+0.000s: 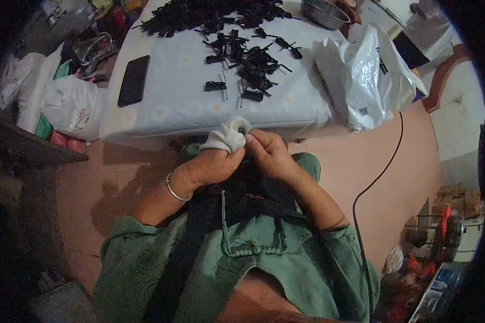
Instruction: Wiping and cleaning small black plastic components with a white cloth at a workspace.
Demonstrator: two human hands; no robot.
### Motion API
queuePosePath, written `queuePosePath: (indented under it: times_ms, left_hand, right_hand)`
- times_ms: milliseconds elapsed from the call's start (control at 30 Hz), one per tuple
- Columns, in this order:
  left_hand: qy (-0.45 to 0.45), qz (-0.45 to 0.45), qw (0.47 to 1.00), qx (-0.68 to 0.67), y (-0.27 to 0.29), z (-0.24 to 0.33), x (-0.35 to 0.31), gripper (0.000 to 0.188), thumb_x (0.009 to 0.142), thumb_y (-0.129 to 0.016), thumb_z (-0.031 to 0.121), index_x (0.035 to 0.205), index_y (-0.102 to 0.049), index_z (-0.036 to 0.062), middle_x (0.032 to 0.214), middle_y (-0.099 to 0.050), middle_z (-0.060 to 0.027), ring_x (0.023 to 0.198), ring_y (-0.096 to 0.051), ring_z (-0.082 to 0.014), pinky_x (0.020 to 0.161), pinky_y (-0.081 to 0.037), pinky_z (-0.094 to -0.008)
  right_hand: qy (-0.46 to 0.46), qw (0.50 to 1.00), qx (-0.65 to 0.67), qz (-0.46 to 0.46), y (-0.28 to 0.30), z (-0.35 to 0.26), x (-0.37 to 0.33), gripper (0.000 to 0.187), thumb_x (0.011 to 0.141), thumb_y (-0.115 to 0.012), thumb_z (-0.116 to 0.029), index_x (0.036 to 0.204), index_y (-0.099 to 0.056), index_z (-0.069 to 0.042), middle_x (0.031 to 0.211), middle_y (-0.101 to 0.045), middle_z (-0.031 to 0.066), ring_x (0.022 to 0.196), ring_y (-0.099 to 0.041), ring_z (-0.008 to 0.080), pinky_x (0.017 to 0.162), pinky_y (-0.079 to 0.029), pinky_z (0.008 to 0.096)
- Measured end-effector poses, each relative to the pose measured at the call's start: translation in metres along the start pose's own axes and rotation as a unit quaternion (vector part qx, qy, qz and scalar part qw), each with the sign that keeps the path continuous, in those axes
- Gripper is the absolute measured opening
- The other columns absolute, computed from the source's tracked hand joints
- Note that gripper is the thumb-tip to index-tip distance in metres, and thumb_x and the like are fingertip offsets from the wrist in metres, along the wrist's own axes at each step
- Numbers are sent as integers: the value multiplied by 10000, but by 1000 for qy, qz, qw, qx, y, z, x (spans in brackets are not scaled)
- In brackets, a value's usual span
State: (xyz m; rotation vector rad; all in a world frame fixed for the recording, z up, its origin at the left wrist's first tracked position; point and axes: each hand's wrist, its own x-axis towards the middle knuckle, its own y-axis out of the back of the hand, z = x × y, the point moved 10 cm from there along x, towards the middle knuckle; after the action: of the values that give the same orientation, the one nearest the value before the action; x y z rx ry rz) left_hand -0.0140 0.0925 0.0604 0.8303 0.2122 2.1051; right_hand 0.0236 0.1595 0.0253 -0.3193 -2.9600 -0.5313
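Note:
My left hand (213, 164), with a silver bangle on its wrist, is closed on a bunched white cloth (226, 137) just off the table's front edge. The cloth hides most of its fingers. A small dark spot shows in the cloth's folds by the fingertips; its kind cannot be made out. My right hand (272, 153) is pinched tight against that side of the cloth, and whatever lies between its fingers is hidden. Beyond my hands, small black plastic parts with thin stems (253, 70) lie loose on the white-covered table (167, 102).
A big heap of similar black parts (199, 16) covers the table's far end, near a metal bowl (326, 15). A black phone (133, 81) lies left, a white plastic bag (361, 81) right. More bags (73, 102) fill the left shelf. A black cable (380, 180) runs down on the right.

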Motion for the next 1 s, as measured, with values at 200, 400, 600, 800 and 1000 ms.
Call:
queuePosePath:
  times_ms: [200, 400, 600, 800, 1000]
  left_hand:
    - [-3, -70, 993, 97, -12, 7, 0, 123, 776, -489, 105, 858, -519, 17, 926, -508, -196, 846, -507, -375, 716, -428, -387]
    - [-27, -42, 984, 169, 2, 1, 6, 268, 753, -545, 97, 999, -538, -9, 1038, -522, -187, 914, -526, -321, 800, -422, -348]
    - [-55, 3, 982, 179, 18, 6, 19, 199, 740, -529, 53, 928, -563, -1, 902, -568, -161, 849, -537, -329, 750, -437, -352]
    - [-17, -39, 983, 176, 15, -3, 28, 231, 803, -509, 88, 1020, -535, 15, 898, -567, -182, 859, -548, -312, 770, -437, -321]
    - [47, -63, 995, 54, 2, -24, 18, 262, 834, -496, 81, 1084, -480, 4, 926, -571, -131, 855, -552, -220, 764, -440, -297]
  right_hand:
    - [-2, 998, 51, 49, -4, 24, -6, 209, 883, -468, -173, 797, -521, 10, 630, -488, 137, 580, -409, 137, 567, -405, 286]
    - [11, 981, -178, 81, 45, 10, 21, 163, 858, -509, -192, 905, -549, -42, 629, -536, 93, 571, -502, 165, 547, -414, 291]
    - [37, 909, -395, 129, 70, 16, 50, 286, 769, -566, -154, 1028, -489, -59, 643, -562, 183, 615, -545, 372, 557, -425, 442]
    - [86, 944, -316, 31, 42, -14, 26, 296, 746, -584, -115, 1016, -480, -53, 635, -556, 165, 601, -543, 355, 545, -430, 416]
    - [103, 980, -169, 25, 33, -46, 7, 277, 728, -625, -87, 964, -495, -24, 628, -527, 139, 546, -510, 309, 498, -405, 365]
